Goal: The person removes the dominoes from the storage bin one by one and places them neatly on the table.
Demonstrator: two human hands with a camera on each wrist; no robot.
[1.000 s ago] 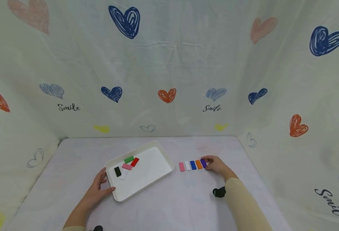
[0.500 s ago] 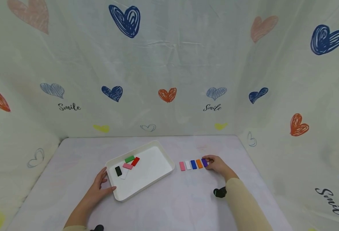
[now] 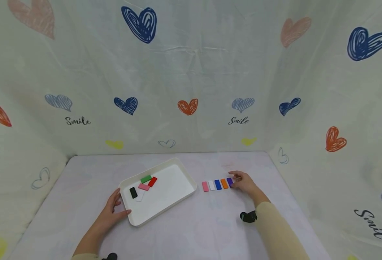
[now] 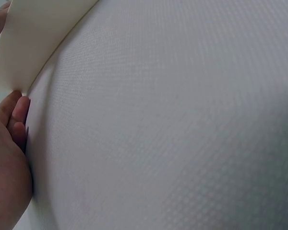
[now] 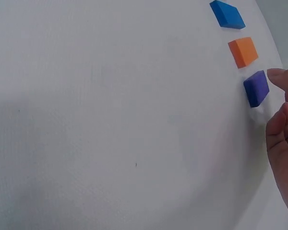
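Note:
A white rectangular tray (image 3: 165,213) lies at an angle on the table. My left hand (image 3: 110,211) holds its left short side, thumb over the rim and fingers along the outer wall. Inside the tray are a black block (image 3: 133,192), a green block (image 3: 146,178), a red block (image 3: 152,181), a pink block (image 3: 143,186) and white pieces. To the right runs a row: pink block (image 3: 205,186), white block (image 3: 212,185), blue block (image 3: 218,184), orange block (image 3: 224,183) and purple block (image 5: 257,88). Beside the purple one, my right hand (image 3: 244,183) has its fingers spread apart, gripping nothing.
A pale cloth covers the table (image 3: 191,238). Behind and at the sides hangs a light curtain (image 3: 191,72) printed with hearts and "Smile". A dark wrist camera (image 3: 248,216) sits by the right sleeve (image 3: 280,227).
My right hand has let go of the purple block, and its index finger has lifted off. The purple block stays at the row's right end. My left hand and the tray have not moved.

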